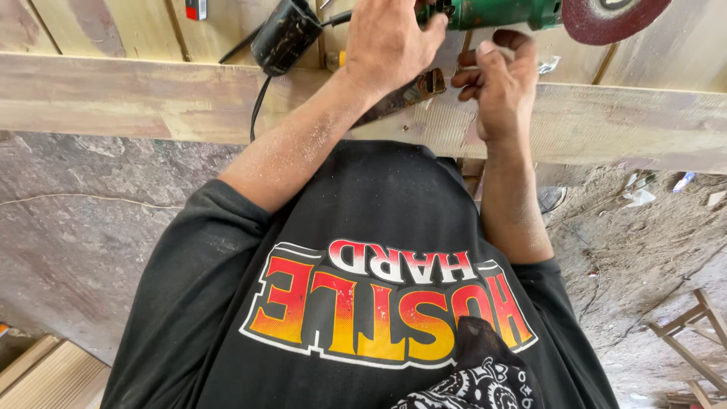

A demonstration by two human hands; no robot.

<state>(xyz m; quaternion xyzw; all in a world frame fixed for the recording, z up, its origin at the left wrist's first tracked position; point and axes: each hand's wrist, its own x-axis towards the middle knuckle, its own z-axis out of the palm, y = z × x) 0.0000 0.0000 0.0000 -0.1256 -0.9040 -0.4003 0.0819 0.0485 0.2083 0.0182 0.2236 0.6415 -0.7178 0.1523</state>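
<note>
Green angle grinder (496,13), red disc (609,19), lying on planks

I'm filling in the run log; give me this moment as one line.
left hand: gripping green angle grinder | right hand: fingers curled under grinder, holding nothing visible | red disc: over wooden plank | cord: hanging

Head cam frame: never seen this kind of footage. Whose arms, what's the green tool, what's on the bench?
The single view comes from a camera worn on the person's head, looking straight down, so the black printed shirt fills the bottom and reads upside down. Both bare arms are the wearer's own. The left hand grips the body of a green angle grinder with a dark red disc. The right hand is curled just below the grinder; whether it touches it I cannot tell. Everything lies on a bench of wooden planks. A black power plug and cord rests left of the hands, and a flat metal piece lies under the left wrist.
</note>
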